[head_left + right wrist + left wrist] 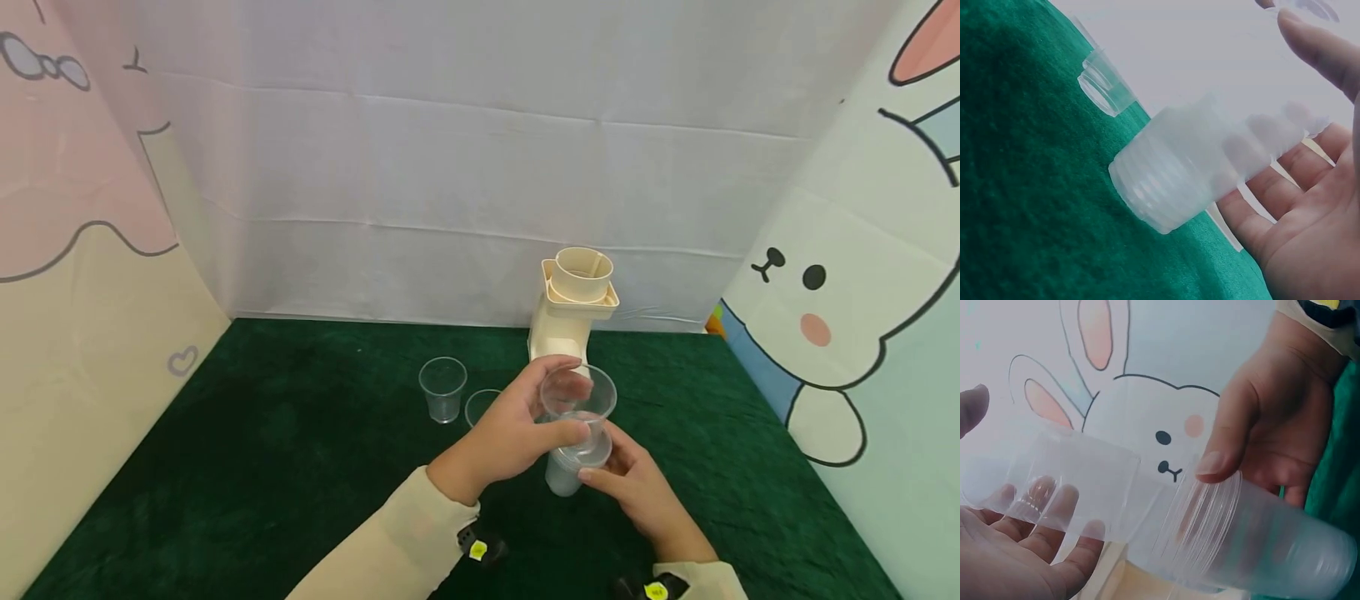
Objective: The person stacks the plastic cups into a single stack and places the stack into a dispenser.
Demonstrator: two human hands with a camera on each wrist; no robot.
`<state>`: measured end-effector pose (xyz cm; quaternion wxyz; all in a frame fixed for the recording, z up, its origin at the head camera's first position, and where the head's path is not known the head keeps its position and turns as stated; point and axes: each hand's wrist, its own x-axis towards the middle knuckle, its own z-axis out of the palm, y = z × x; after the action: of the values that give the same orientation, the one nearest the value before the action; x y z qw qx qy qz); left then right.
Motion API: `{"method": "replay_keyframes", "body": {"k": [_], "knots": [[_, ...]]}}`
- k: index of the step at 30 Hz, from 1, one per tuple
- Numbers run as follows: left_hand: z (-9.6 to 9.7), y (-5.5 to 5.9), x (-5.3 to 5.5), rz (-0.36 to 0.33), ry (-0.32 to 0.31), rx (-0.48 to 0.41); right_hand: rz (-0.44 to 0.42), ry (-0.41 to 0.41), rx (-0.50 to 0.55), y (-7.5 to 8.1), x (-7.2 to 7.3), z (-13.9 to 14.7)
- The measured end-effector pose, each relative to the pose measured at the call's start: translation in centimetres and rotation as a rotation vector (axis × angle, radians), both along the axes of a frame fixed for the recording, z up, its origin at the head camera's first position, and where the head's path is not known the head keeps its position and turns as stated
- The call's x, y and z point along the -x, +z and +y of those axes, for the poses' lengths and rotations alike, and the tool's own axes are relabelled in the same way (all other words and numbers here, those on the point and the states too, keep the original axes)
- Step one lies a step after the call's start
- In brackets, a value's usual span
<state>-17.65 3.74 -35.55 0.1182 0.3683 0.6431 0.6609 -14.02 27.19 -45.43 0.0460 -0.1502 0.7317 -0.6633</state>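
Observation:
My left hand (pixel 498 437) holds a single clear plastic cup (pixel 602 400), fingers behind its wall and thumb in front. Directly below that cup, my right hand (pixel 637 492) grips a stack of nested clear plastic cups (pixel 562 477), thumb at the rims. In the left wrist view the cup's base end (pixel 1091 478) lines up with the mouth of the stack, whose rims (pixel 1216 519) sit closely layered under the right thumb. The right wrist view shows the stack's ribbed lower end (pixel 1154 187) tilted over the green cloth, fingers curved behind it.
A cream plastic holder (pixel 564 329) with a round tube on top stands behind the hands. Left of it, a clear cup (pixel 442 392) stands upright on the green cloth (pixel 300 467); another cup (pixel 475 407) is partly hidden by my left hand. A white curtain hangs behind.

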Motion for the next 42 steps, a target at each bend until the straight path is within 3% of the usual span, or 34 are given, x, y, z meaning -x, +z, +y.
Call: {"method": "replay_keyframes", "body": {"k": [4, 8, 15, 20, 32, 42], "knots": [[0.4, -0.5, 0.1, 0.006, 0.018, -0.064, 0.001, 0.002, -0.001, 0.1, 0.0, 0.0], [0.9, -0.8, 0.1, -0.017, 0.059, -0.061, -0.016, 0.002, 0.005, 0.3, 0.0, -0.1], [2.3, -1.0, -0.1, -0.062, 0.121, 0.051, -0.044, -0.021, -0.003, 0.6, -0.2, -0.1], [3.1, -1.0, -0.3, -0.071, 0.130, 0.119, -0.034, -0.008, 0.012, 0.6, -0.3, 0.0], [3.0, -1.5, -0.5, -0.083, 0.172, 0.219, -0.116, -0.032, 0.004, 0.8, -0.1, 0.0], [2.8, -2.4, -0.7, -0.117, 0.224, 0.276, -0.086, -0.014, -0.005, 1.1, -0.2, -0.3]]}}
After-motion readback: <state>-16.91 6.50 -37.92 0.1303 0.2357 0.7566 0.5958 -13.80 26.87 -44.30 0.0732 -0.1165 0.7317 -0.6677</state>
